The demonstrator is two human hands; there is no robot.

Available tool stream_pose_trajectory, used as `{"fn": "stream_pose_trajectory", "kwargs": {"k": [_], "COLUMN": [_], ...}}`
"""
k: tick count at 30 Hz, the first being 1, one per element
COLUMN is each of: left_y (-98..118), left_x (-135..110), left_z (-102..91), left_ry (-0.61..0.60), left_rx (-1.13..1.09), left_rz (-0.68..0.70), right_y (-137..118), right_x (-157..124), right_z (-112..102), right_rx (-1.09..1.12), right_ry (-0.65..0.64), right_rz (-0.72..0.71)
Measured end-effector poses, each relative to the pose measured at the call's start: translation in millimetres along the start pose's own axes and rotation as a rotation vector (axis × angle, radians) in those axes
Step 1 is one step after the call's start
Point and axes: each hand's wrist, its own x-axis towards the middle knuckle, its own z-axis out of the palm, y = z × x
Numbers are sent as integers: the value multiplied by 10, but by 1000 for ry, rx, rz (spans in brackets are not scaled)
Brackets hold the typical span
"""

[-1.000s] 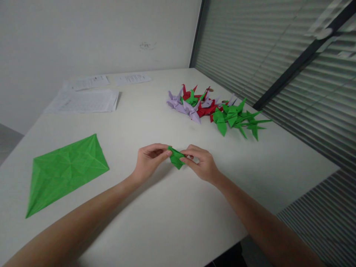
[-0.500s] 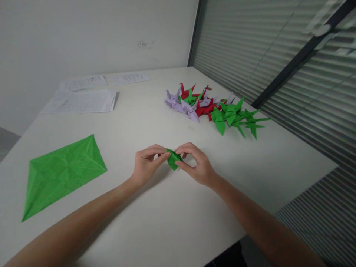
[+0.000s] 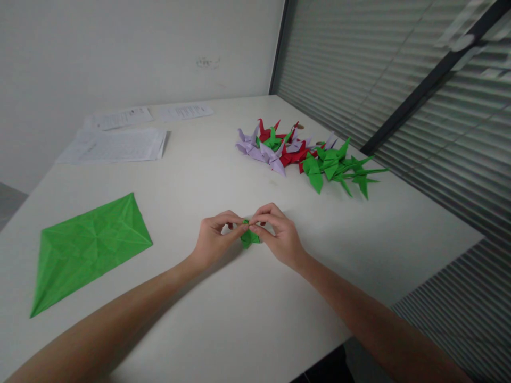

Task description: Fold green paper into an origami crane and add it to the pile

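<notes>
A small piece of folded green paper (image 3: 250,238) is pinched between both hands, just above the white table (image 3: 223,324). My left hand (image 3: 217,234) is closed, thumb and fingertips on the paper's upper left part. My right hand (image 3: 280,232) grips it from the other side, with its fingertips almost meeting the left ones. The fingers hide the upper part of the paper, so its exact folded form cannot be made out. To the left, a creased green paper sheet (image 3: 96,239) lies unfolded on the table.
Folded paper cranes in purple (image 3: 272,157), red (image 3: 294,155) and green (image 3: 331,164) lie heaped at the back right. Printed sheets (image 3: 123,144) rest at the back left. A window with blinds (image 3: 339,69) borders the right side; a wall (image 3: 139,48) stands behind.
My hands have drawn closer together on the folded green paper. It has turned, and its lower part now hangs below the fingertips. The cranes and the flat sheet stay where they were.
</notes>
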Motion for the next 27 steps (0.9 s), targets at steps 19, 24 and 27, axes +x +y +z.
{"fn": "stream_pose_trajectory", "kwargs": {"k": [19, 24, 27], "left_y": [-31, -35, -36], "left_x": [43, 57, 64], "left_z": [60, 49, 38], "left_ry": [222, 219, 254], "left_rx": [-266, -266, -253], "left_rz": [-228, -227, -208], "right_y": [144, 163, 140], "right_x": [-27, -23, -23], "right_z": [73, 74, 90], "right_rx": [114, 140, 176], "right_ry": [-44, -36, -25], "right_rz": [356, 370, 382]}}
